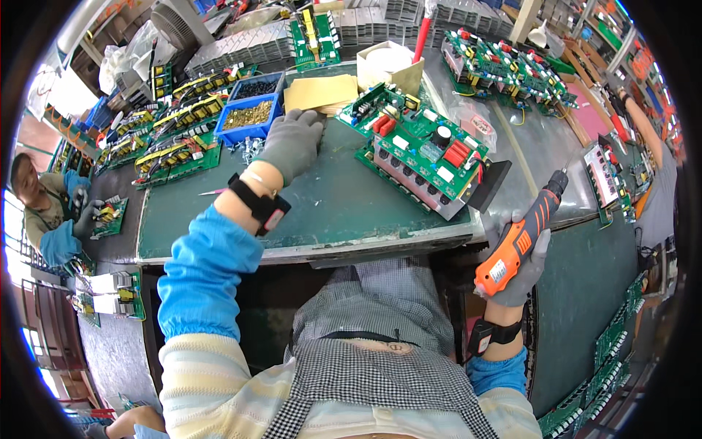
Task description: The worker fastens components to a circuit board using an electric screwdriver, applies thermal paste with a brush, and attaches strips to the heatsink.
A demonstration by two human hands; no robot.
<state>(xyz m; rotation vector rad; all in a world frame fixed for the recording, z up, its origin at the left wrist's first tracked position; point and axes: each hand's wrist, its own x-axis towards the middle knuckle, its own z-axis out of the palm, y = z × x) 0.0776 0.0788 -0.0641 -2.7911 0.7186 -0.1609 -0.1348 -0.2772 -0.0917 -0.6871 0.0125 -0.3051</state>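
Note:
My left hand [295,143], in a grey glove, is over the green work surface beside the blue bins, fingertips at the near edge of a stack of yellow sheets [320,92]. Its fingers look loosely bent and slightly apart, with nothing visible in them. In my right hand [528,274], also gloved, is an orange and black electric screwdriver [518,245], held past the bench's front edge, its tip pointing away and to the right. Between the hands lies a green circuit board [420,143] with red and white parts, mounted on a metal heat sink [417,178] with a black end plate [490,186].
Blue bins hold brass-coloured screws [248,115] and dark small parts [257,88]. Loose silver screws [251,150] lie beside them. Several boards [179,135] stand left and more [504,69] back right. A white roll sits in a box [391,66]. Co-workers handle boards at both sides.

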